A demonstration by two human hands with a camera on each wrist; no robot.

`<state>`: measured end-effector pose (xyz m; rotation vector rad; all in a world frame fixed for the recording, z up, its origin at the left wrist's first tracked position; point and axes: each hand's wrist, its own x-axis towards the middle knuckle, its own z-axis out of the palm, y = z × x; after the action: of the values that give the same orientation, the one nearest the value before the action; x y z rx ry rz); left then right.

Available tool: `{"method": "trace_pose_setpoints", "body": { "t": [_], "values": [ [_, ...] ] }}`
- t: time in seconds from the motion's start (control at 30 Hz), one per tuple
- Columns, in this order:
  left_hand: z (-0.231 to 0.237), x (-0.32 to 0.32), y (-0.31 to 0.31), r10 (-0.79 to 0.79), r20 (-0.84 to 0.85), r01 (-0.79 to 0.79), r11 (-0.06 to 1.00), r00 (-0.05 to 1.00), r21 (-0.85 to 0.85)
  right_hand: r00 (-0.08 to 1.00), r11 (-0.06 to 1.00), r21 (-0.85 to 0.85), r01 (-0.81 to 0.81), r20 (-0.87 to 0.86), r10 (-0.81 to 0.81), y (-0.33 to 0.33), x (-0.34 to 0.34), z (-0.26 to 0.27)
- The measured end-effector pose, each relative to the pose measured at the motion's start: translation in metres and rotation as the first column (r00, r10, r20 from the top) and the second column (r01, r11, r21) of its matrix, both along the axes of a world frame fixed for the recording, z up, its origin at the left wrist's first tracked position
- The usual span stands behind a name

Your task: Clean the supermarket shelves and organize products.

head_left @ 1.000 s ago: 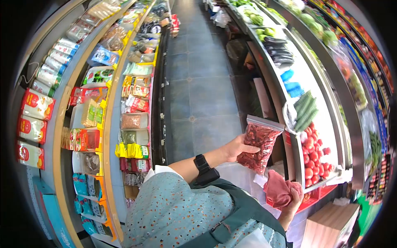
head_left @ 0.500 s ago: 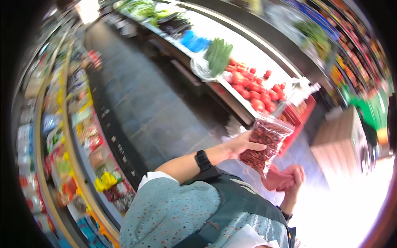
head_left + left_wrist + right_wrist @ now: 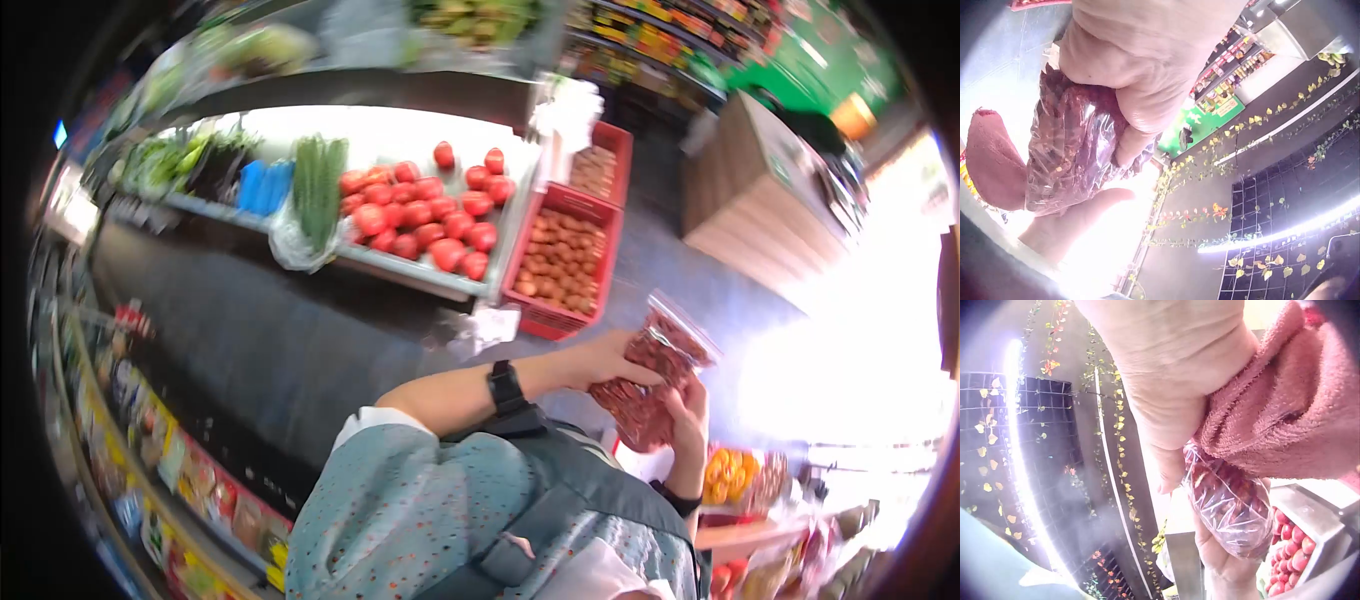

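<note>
My left hand [image 3: 600, 362] grips a clear zip bag of dried red chilies [image 3: 655, 350], its thumb across the front. In the left wrist view the chilies bag [image 3: 1069, 144] hangs below the palm, its plastic creased and shiny. My right hand [image 3: 690, 412] is at the bag's lower right side, thumb against the plastic. It also holds a pink towelling cloth [image 3: 1291, 406], bunched beside the bag in the right wrist view. In the left wrist view the cloth [image 3: 994, 159] droops left of the bag.
Tomatoes [image 3: 425, 215] and long green vegetables [image 3: 318, 190] lie on a lit produce shelf. Red crates [image 3: 560, 325] of round brown produce stand at its end. A wood-grain counter [image 3: 745, 205] is at the right. Packaged goods [image 3: 215, 490] line the left shelves.
The view has swung right, from the aisle toward the crates and counter. My right hand with the cloth has come up to the bag, which my left hand still holds.
</note>
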<state>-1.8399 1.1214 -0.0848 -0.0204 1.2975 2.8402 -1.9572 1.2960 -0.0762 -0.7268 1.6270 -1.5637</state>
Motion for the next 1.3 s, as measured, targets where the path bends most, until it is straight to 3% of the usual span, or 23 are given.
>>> {"method": "trace_pose_setpoints", "body": {
  "t": [0.07, 0.13, 0.17, 0.2, 0.27, 0.53, 0.63, 0.73, 0.8, 0.87, 0.9, 0.93, 0.97, 1.0, 1.03, 1.07, 1.1, 1.13, 1.17, 1.23, 1.3],
  "values": [
    [-0.002, -0.027, -0.01, -0.072, -0.064, 0.069, 0.996, 0.995, -0.056, 0.995, 0.993, 0.101, 0.057, -0.09, -0.048, -0.009, -0.013, 0.013],
    [0.009, -0.05, -0.023, -0.086, -0.046, 0.083, 0.994, 0.995, -0.064, 0.993, 0.991, 0.075, 0.111, 0.023, -0.113, -0.013, -0.039, 0.0],
    [0.017, -0.057, -0.028, -0.108, -0.017, 0.108, 0.994, 0.994, 0.02, 0.976, 0.99, -0.005, 0.142, 0.166, -0.14, -0.027, -0.035, 0.028],
    [0.023, -0.067, -0.039, -0.105, 0.016, 0.103, 0.991, 0.994, 0.087, 0.967, 0.984, -0.041, 0.175, 0.196, -0.164, -0.034, -0.045, 0.034],
    [0.015, -0.097, -0.056, -0.093, 0.041, 0.092, 0.996, 0.995, 0.004, 0.964, 0.974, -0.019, 0.224, 0.151, -0.218, -0.039, -0.076, 0.028],
    [-0.006, -0.209, -0.089, -0.166, 0.113, 0.175, 0.982, 0.98, -0.068, 0.94, 0.968, -0.078, 0.239, 0.269, -0.21, -0.069, -0.194, 0.004],
    [-0.012, -0.266, -0.108, -0.099, 0.11, 0.121, 0.968, 0.989, -0.221, 0.952, 0.981, -0.12, 0.153, 0.283, -0.114, -0.088, -0.257, -0.01],
    [-0.025, -0.325, -0.123, -0.025, 0.046, 0.034, 0.975, 0.999, -0.221, 0.982, 0.995, -0.069, 0.073, 0.179, -0.06, -0.108, -0.328, -0.025],
    [-0.02, -0.356, -0.124, 0.016, 0.025, -0.009, 0.965, 1.0, -0.261, 0.994, 0.999, -0.01, 0.033, 0.104, -0.032, -0.108, -0.369, -0.018],
    [-0.014, -0.397, -0.149, 0.023, 0.08, -0.006, 0.98, 0.997, -0.199, 0.995, 0.972, 0.215, -0.097, 0.05, 0.088, -0.133, -0.43, -0.002],
    [-0.009, -0.404, -0.142, -0.01, 0.087, 0.02, 0.993, 0.996, -0.116, 0.99, 0.981, 0.162, -0.11, 0.107, 0.093, -0.125, -0.448, 0.001],
    [-0.028, -0.406, -0.14, -0.022, 0.04, 0.031, 0.973, 0.999, -0.228, 0.981, 0.986, 0.112, -0.121, 0.167, 0.101, -0.118, -0.448, 0.004],
    [-0.003, -0.394, -0.172, 0.055, 0.149, -0.051, 0.998, 0.987, -0.032, 0.955, 0.967, -0.007, -0.255, 0.156, 0.253, -0.184, -0.462, 0.008],
    [-0.027, -0.405, -0.17, 0.068, 0.089, -0.055, 0.988, 0.994, -0.141, 0.96, 0.968, -0.019, -0.251, 0.125, 0.252, -0.18, -0.471, 0.002],
    [0.003, -0.411, -0.165, -0.006, 0.241, 0.024, 0.997, 0.971, -0.071, 0.964, 0.97, -0.057, -0.235, 0.114, 0.24, -0.171, -0.479, -0.001],
    [-0.015, -0.433, -0.18, 0.161, 0.137, -0.135, 0.974, 0.977, -0.181, 0.939, 0.939, -0.126, -0.319, 0.091, 0.331, -0.209, -0.509, -0.005],
    [-0.04, -0.452, -0.178, 0.18, 0.032, -0.166, 0.952, 0.983, -0.256, 0.959, 0.958, -0.128, -0.256, 0.089, 0.268, -0.208, -0.515, -0.01],
    [-0.045, -0.459, -0.183, 0.224, 0.032, -0.207, 0.94, 0.974, -0.272, 0.975, 0.973, -0.13, -0.192, 0.087, 0.204, -0.212, -0.519, -0.014],
    [-0.044, -0.468, -0.212, 0.324, 0.021, -0.308, 0.916, 0.946, -0.256, 0.937, 0.93, -0.159, -0.33, 0.063, 0.343, -0.262, -0.539, -0.009],
    [-0.05, -0.484, -0.23, 0.343, 0.009, -0.331, 0.913, 0.939, -0.237, 0.949, 0.959, -0.115, -0.26, 0.155, 0.276, -0.285, -0.547, -0.008],
    [-0.053, -0.511, -0.262, 0.434, 0.006, -0.423, 0.882, 0.901, -0.206, 0.932, 0.941, -0.142, -0.307, 0.156, 0.327, -0.324, -0.584, -0.019]
  ]
}}
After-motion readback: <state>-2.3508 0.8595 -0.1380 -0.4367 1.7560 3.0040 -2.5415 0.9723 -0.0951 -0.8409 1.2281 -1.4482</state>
